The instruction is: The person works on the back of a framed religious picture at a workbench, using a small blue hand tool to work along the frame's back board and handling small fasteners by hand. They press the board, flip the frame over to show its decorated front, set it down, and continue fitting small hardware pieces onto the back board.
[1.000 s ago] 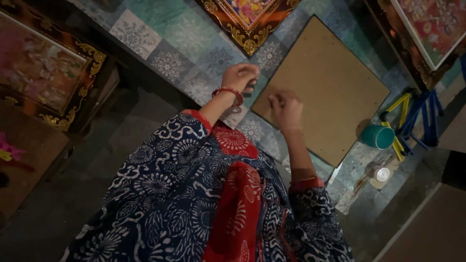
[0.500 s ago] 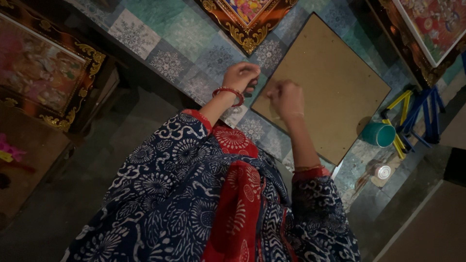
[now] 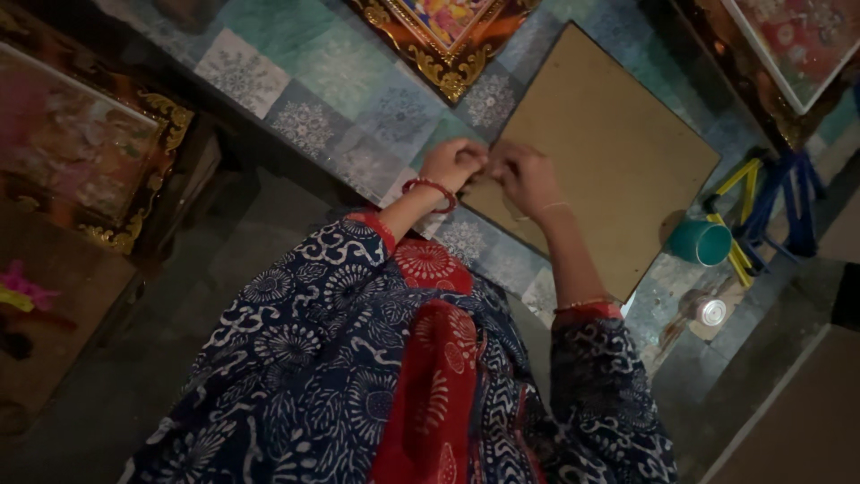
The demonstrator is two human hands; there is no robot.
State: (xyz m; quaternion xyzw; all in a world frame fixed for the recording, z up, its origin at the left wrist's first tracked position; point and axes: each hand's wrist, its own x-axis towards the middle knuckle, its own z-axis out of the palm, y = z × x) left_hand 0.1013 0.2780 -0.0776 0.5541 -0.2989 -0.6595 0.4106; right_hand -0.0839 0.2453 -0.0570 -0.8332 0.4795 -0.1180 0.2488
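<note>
Both hands met at the near corner of the brown backing board (image 3: 602, 161), and that was where everything sat. The left hand (image 3: 455, 164), with a red bangle (image 3: 430, 187) at the wrist, was curled at the board's edge; the right hand (image 3: 527, 176) lay on the board itself, just beside it, fingers bent inward. Whether either grip pinched something small or only pressed the board's rim could not be told, since the fingertips were tucked under and the light was dim. The board stretched away from the hands, up and to the right, its long axis running diagonally across the patterned tabletop (image 3: 296, 99). The right hand was the nearer one to its middle. The board looked plain, flat, matte tan, with straight edges and a thin pale border. A gilded picture frame (image 3: 448, 36) lay just beyond it, a teal cup (image 3: 700, 242) stood near its right edge, and blue and yellow clamps (image 3: 770, 202) lay past that.
</note>
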